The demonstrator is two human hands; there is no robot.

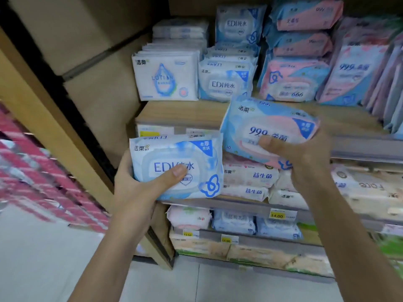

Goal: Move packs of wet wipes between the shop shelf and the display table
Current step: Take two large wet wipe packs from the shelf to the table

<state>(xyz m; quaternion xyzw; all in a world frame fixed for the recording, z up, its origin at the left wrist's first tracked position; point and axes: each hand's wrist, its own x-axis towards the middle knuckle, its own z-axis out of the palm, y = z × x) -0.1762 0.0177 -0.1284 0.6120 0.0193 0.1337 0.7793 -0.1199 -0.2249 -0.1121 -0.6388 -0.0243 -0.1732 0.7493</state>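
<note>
The left hand (139,184) grips a blue pack (176,166). At 3 o'clock, the right hand (305,153) grips a pink pack (268,129). Both look soft, light and slippery; hold the ends, fingers curled round.

Bright, even shop light, almost shadowless. Print reads clearly on the EDI pack (170,153) in the left hand (135,188) and the 999 pack (261,125) in the right hand (309,158). Left of the left hand pink stock (43,171) smears in blur — right of the right hand the shelf (359,149) softens and bends.
</note>
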